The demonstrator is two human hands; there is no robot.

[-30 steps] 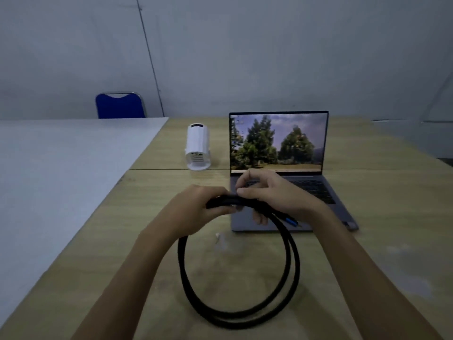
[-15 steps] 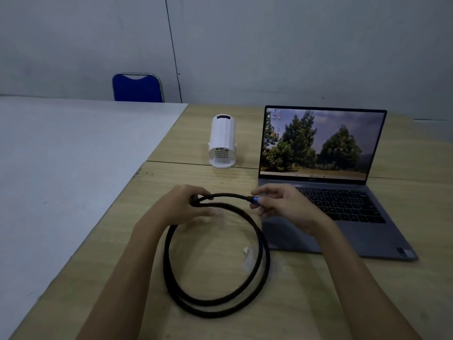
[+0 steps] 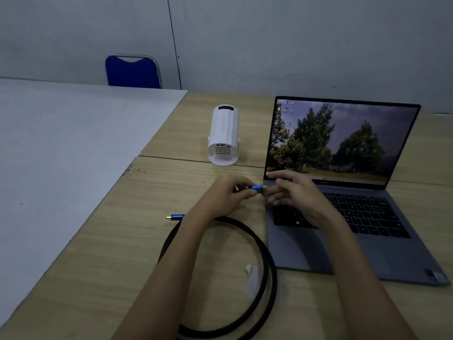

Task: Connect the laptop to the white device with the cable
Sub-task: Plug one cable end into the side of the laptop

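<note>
— On the desk [image 3: 98, 278], as seen from the head camera, what is held, and where?

— One blue-collared plug [image 3: 257, 189] of the black cable [image 3: 266, 273] is pinched in the left hand [image 3: 226, 196], its fingers closed round the cable just behind the collar. The plug's metal tip is touched by the fingertips of the right hand [image 3: 297, 195], which is otherwise loosely spread over the laptop [image 3: 343, 192] keyboard. The second plug [image 3: 177, 217] lies free on the wood, beside the left forearm. The white device [image 3: 223, 136] stands apart behind the hands, left of the laptop, its ports facing the camera.

— What could be spoiled from here?

— The plug could be offered upside down and forced, so that a port is bent. The coil, looped under both forearms, could be dragged as the plug is carried forward, and the light device pulled over once it is connected. The laptop's ports cannot be seen, so the wrong side might be tried.
</note>
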